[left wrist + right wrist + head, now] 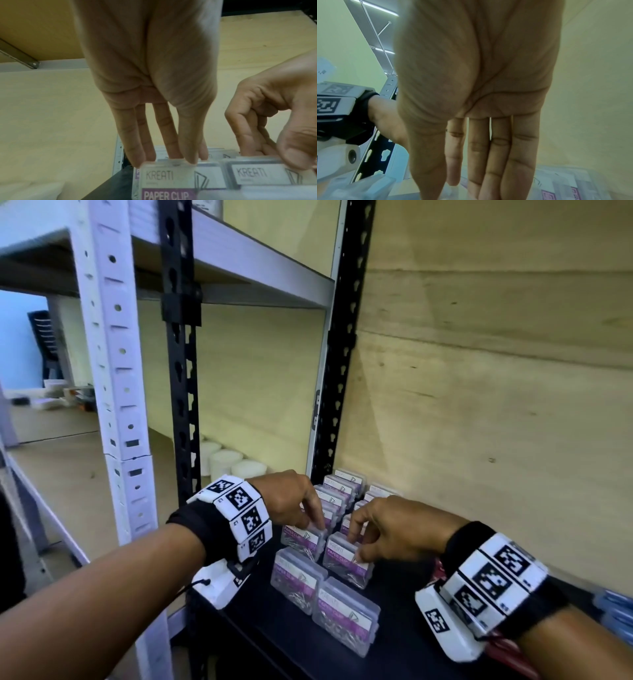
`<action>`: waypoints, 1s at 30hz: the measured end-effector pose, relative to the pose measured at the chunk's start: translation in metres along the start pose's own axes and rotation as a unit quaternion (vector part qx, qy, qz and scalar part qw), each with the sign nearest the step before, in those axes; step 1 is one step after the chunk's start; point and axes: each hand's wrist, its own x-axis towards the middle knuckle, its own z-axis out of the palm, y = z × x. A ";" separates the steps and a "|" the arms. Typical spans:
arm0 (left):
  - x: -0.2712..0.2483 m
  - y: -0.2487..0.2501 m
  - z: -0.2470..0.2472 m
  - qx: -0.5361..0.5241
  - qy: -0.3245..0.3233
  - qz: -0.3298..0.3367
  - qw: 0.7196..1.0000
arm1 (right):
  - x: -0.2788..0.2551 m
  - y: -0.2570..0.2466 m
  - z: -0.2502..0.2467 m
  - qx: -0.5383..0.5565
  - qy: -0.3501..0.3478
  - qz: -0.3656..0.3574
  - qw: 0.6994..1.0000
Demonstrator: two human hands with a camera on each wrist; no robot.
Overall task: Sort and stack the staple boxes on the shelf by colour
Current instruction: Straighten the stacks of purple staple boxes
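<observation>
On the dark shelf, clear purple-labelled boxes stand on edge in two rows running from the front edge back toward the rear wall, long axes across the shelf, labels facing forward. The left hand pinches the top of the left row's second box, fingers behind, thumb in front. Just beside it, the right hand likewise pinches the right row's second box.

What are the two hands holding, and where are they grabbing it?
Each pinches the top edge of a clear purple-labelled paper clip box: the left hand the left box, the right hand the box beside it.
</observation>
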 end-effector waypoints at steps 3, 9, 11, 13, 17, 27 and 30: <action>-0.005 0.006 0.002 -0.013 -0.010 -0.001 1.000 | -0.008 -0.002 0.001 -0.005 -0.009 0.000 1.000; -0.015 0.020 0.003 -0.016 -0.035 -0.002 0.999 | -0.022 -0.009 0.002 -0.015 -0.020 0.000 1.000; -0.018 0.022 0.003 -0.014 -0.040 -0.001 0.999 | -0.027 -0.011 0.003 -0.016 -0.023 -0.001 1.000; -0.020 0.023 0.004 -0.014 -0.047 -0.001 0.999 | -0.031 -0.012 0.004 -0.014 -0.027 -0.003 1.000; -0.023 0.026 0.005 -0.017 -0.056 -0.005 0.998 | -0.036 -0.013 0.005 -0.002 -0.029 -0.002 1.000; -0.032 0.035 0.005 0.004 -0.072 0.005 0.997 | -0.049 -0.018 0.005 0.009 -0.039 -0.002 0.999; -0.032 0.036 0.005 0.017 -0.072 0.021 0.997 | -0.053 -0.017 0.005 0.015 -0.044 -0.005 0.999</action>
